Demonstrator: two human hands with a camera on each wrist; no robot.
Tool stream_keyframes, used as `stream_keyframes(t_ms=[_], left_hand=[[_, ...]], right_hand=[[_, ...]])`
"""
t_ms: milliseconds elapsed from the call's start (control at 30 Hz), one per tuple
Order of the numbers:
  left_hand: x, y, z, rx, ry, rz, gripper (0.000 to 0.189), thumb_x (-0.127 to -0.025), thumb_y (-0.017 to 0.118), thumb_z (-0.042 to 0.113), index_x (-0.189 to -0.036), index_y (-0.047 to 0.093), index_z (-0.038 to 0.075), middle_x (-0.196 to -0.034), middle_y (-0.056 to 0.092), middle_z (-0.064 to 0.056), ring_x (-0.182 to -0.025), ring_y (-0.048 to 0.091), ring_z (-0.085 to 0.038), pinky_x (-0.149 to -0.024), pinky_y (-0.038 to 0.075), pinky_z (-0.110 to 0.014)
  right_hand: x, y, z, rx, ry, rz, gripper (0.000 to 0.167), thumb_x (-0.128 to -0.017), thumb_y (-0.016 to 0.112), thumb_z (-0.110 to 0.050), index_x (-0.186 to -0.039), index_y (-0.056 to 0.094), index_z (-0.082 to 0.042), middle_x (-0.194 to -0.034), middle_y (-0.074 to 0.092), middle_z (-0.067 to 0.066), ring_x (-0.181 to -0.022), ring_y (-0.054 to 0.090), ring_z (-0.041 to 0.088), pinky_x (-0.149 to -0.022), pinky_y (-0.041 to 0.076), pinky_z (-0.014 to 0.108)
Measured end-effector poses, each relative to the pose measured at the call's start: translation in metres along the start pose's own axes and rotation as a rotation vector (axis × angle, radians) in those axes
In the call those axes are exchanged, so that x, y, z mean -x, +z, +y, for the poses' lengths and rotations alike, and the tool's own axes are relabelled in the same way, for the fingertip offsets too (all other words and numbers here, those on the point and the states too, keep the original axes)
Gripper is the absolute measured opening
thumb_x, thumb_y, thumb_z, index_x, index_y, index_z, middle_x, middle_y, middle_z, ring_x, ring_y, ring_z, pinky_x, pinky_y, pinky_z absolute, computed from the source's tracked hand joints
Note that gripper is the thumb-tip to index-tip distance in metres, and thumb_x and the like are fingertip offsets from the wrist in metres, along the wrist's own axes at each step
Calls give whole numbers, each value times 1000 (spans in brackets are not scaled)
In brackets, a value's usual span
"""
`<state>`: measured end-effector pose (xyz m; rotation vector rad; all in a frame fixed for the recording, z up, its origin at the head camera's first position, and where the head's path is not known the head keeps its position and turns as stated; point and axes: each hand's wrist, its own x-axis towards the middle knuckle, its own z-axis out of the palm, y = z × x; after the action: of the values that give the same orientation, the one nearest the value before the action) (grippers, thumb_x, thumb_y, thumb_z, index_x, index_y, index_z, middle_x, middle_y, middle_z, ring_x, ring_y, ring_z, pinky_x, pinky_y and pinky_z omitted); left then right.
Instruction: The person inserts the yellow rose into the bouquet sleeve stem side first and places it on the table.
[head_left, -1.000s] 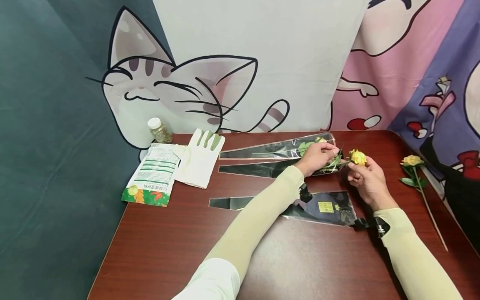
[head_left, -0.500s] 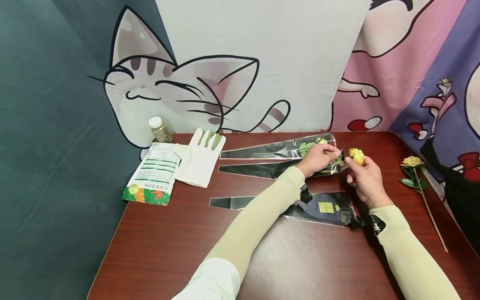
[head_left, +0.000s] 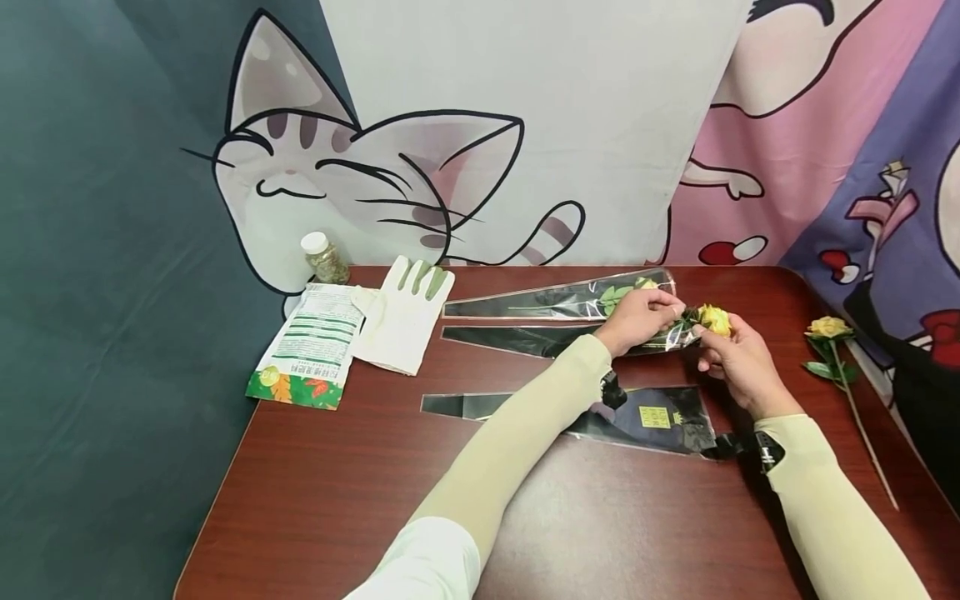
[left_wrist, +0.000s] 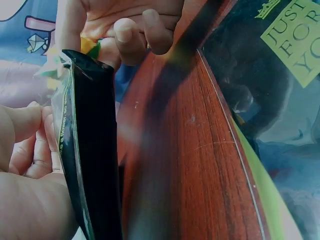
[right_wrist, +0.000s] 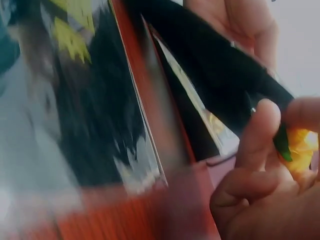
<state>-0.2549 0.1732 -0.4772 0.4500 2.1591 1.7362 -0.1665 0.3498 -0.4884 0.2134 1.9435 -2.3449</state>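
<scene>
My left hand (head_left: pixel 637 318) pinches the open wide end of a black-and-clear plastic flower sleeve (head_left: pixel 517 339). At that mouth my right hand (head_left: pixel 742 362) holds a yellow rose (head_left: pixel 716 319) just under its bloom, thumb right by the sleeve's edge. The rose's leaves overlap the opening, and its stem is hidden by the sleeve and left hand. In the left wrist view the dark sleeve (left_wrist: pixel 95 145) stands between the two hands. Yellow petals (right_wrist: pixel 302 150) show behind the right fingers in the right wrist view.
Behind lies a sleeve (head_left: pixel 555 302) with a rose inside. A flat sleeve (head_left: pixel 690 429) with a yellow label lies nearer. Another yellow rose (head_left: pixel 828 327) rests at the right edge. White gloves (head_left: pixel 397 333), a printed packet (head_left: pixel 307 350) and a lidded jar (head_left: pixel 326 262) sit left.
The right hand dipped left toward the sleeve, then shifted slightly back right, with the rose bloom now close against the sleeve's mouth. The left hand stays almost in place.
</scene>
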Motion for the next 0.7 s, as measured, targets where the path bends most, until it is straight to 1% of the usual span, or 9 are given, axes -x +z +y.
stream_keyframes(t_ms=[100,200,267,333,400,500,600,667,700], left_hand=[[0,1,-1,-6,5,-15,14,-104,71,20,-111,79,12,-89,75,6,-74,67,-2,-69,57,-14],[-1,2,-2,-7,-3,-11,14,-104,71,20,-111,79,12,-91,76,5,-74,66,-1,-68,56,-13],[-1,1,-3,-3,-6,-7,14,-104,71,20,-110,79,12,-91,76,5,-74,66,-1,-68,56,-13],[-1,1,-4,-7,-8,-6,13,-103,71,20,-110,80,12,-92,76,5,-75,66,-1,-69,56,-13],[-1,1,-4,-15,-12,-7,13,-103,71,21,-110,80,13,-91,76,6,-75,66,-1,-69,56,-13],[-1,1,-3,-27,-17,0,12,-103,72,21,-109,80,14,-90,75,7,-75,66,-1,-69,56,-13],[-2,2,-2,-42,-22,6,12,-103,71,22,-109,80,15,-89,74,9,-76,66,-1,-69,55,-13],[-2,2,-1,-54,-23,9,12,-103,72,22,-109,80,16,-89,74,10,-76,66,-1,-69,55,-13],[-1,2,0,-58,-26,9,12,-103,72,22,-109,80,16,-88,74,10,-76,66,-1,-68,55,-13]], right_hand=[[3,-8,-1,-56,-11,-102,18,-111,52,-12,-128,54,-18,-81,70,-3,-57,67,14,-51,54,24],[5,-14,-2,-95,-29,-205,22,-114,39,-15,-126,58,-18,-89,73,-1,-66,70,16,-56,52,26],[6,-16,-1,-93,-39,-237,26,-116,35,-19,-123,60,-18,-89,72,-1,-67,70,16,-57,51,26],[5,-17,0,-86,-39,-240,26,-117,36,-21,-122,61,-18,-88,71,0,-67,69,16,-57,50,26],[4,-16,1,-69,-33,-225,22,-116,40,-23,-124,59,-18,-87,70,0,-65,68,16,-57,50,26],[2,-13,3,-57,-34,-198,16,-116,44,-24,-129,51,-19,-90,68,-2,-63,69,15,-55,49,25],[0,-11,4,-72,-48,-163,14,-115,47,-23,-128,44,-18,-91,67,-2,-61,70,16,-51,45,23],[-1,-11,5,-76,-56,-147,13,-114,49,-21,-125,42,-18,-89,66,-1,-58,70,17,-46,38,24],[-1,-11,5,-72,-59,-146,12,-114,49,-21,-124,43,-18,-89,65,0,-58,71,17,-45,30,26]])
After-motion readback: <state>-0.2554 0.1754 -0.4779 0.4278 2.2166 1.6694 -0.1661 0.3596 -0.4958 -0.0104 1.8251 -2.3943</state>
